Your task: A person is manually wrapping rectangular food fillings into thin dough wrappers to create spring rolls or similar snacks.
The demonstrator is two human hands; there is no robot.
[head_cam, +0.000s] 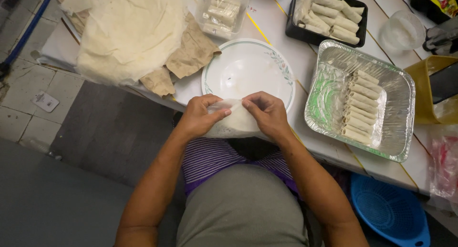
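Both hands hold a thin, pale wrapper sheet (pixel 234 123) over the near edge of a white plate (pixel 248 68) with a green rim and flower pattern. My left hand (pixel 200 115) pinches the sheet's left part between thumb and fingers. My right hand (pixel 267 112) grips its right part, fingertips close to the left hand's. The plate has nothing on it. A foil tray (pixel 329 92) to the right holds a row of several rolled spring rolls (pixel 361 106).
A stack of wrapper sheets (pixel 126 32) lies on brown paper at the upper left. A clear container (pixel 224 10) and a black tray (pixel 329 15) hold more rolls. A clear cup (pixel 401 31), a yellow box (pixel 431 84) and a blue basket (pixel 389 211) are at the right.
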